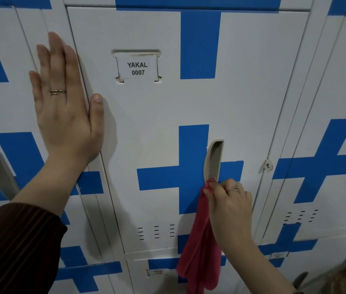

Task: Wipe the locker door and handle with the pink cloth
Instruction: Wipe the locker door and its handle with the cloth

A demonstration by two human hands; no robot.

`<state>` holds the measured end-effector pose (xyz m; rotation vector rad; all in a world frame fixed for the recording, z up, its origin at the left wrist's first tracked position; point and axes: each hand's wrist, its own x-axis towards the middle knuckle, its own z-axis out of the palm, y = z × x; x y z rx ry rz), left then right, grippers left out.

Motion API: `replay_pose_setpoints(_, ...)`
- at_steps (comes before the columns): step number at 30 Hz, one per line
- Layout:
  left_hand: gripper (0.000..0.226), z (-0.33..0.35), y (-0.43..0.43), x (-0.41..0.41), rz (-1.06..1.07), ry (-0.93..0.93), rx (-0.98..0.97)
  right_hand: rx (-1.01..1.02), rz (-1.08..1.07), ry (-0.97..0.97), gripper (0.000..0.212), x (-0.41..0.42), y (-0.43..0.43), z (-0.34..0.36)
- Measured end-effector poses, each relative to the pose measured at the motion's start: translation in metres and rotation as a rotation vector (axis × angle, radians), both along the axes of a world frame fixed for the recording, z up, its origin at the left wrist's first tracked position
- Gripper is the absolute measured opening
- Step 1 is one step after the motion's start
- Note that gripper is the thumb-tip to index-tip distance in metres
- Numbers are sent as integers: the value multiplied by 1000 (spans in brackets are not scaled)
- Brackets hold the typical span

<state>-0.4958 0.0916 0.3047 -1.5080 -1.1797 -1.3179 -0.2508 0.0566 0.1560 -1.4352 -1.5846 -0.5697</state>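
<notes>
A person's right hand point(231, 206) pinches the bunched top of the pink cloth point(199, 247) between thumb and curled fingers, at the bottom tip of the recessed handle point(213, 160) on a white and blue locker door point(168, 113). The rest of the cloth hangs straight down in front of the door's lower part. The handle rises directly above those fingers with its long axis running nearly vertical, so an upward stroke would likely follow it, and the right hand is by far the nearer of the two.

The left hand point(66, 102) lies flat and open well off to the upper left. Its fingers are straight, its palm is across the seam with the neighbouring locker point(4, 49), its thumb is on the door, and it holds nothing.

A label point(137, 68) reading YAKAL 0007 sits high on the door, a keyhole point(269, 165) is to the right of the handle, and vent slots point(156, 231) are low on the panel. The lockers are closed, so their contents cannot be seen.
</notes>
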Motion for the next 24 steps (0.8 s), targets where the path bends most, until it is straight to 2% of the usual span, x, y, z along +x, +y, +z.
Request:
replay_pose_setpoints(3, 58, 1, -1, 0, -8, 2, -3, -34, -34, -53, 15, -1, 0, 6)
replay_pose_setpoints(6, 58, 1, -2, 0, -5, 2, -7, -51, 32, 5, 13, -2, 2, 9)
replay_pose_setpoints(10, 57, 1, -2, 0, 0, 14, -5, -107, 210, 201, 4, 3, 3, -1)
replay_pose_setpoints(12, 57, 1, -2, 0, -1, 14, -3, -154, 293, 329, 6, 7, -2, -10)
replay_pose_setpoints(15, 57, 1, -2, -1, -3, 13, -1, -161, 291, 474, 8, 8, -13, -20)
replay_pose_setpoints(17, 57, 1, -2, -1, -2, 13, 0, -78, 249, 516, 9, 8, -17, -17)
replay_pose_setpoints(20, 58, 1, -1, -1, 1, 21, 1, 47, 263, 435, 6, 6, -10, -1)
replay_pose_setpoints(24, 58, 1, -2, -1, -4, 11, 0, -31, 186, 242, 14, -1, 2, 2)
